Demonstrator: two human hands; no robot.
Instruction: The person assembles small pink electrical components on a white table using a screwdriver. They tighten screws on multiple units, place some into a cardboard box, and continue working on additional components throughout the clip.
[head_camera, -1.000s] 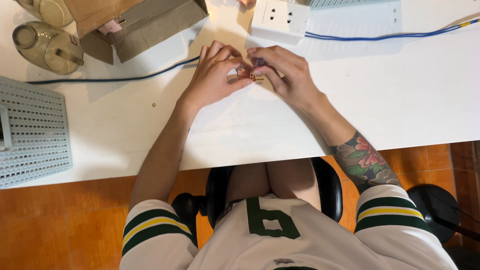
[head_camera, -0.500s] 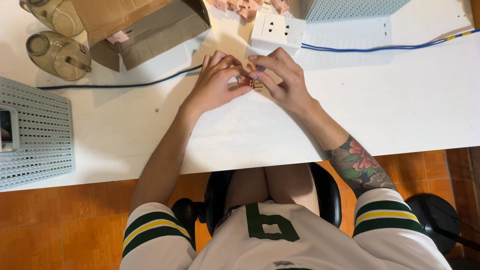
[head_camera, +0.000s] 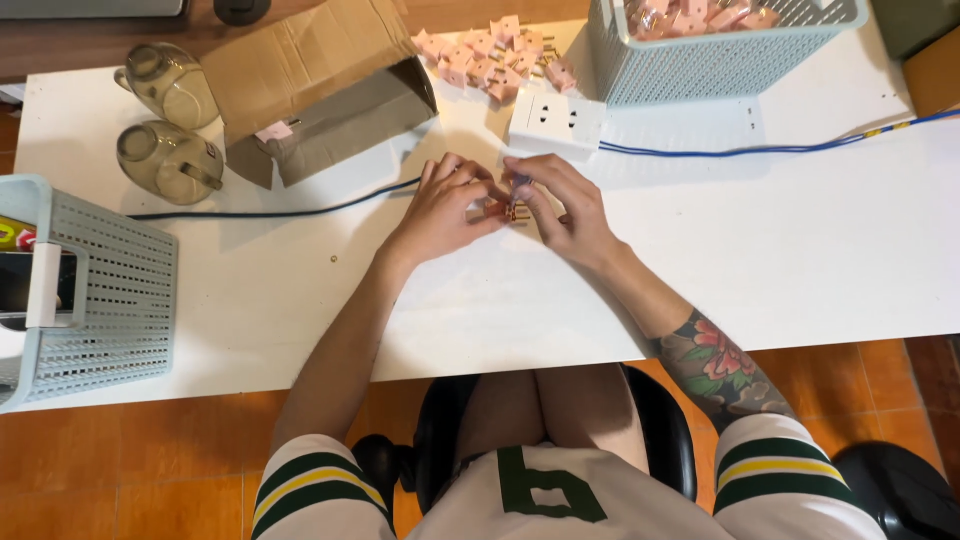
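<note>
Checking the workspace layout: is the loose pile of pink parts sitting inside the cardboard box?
No, the loose pink parts lie on the bare white table, between the cardboard box and the blue basket.

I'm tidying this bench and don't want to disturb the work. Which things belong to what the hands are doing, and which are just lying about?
In use:
left hand
right hand
small pink plug piece, pinched between both hands
loose pink pieces
basket of pink pieces

Lying about:
white power strip
cardboard box
two glass mugs
left basket
</note>
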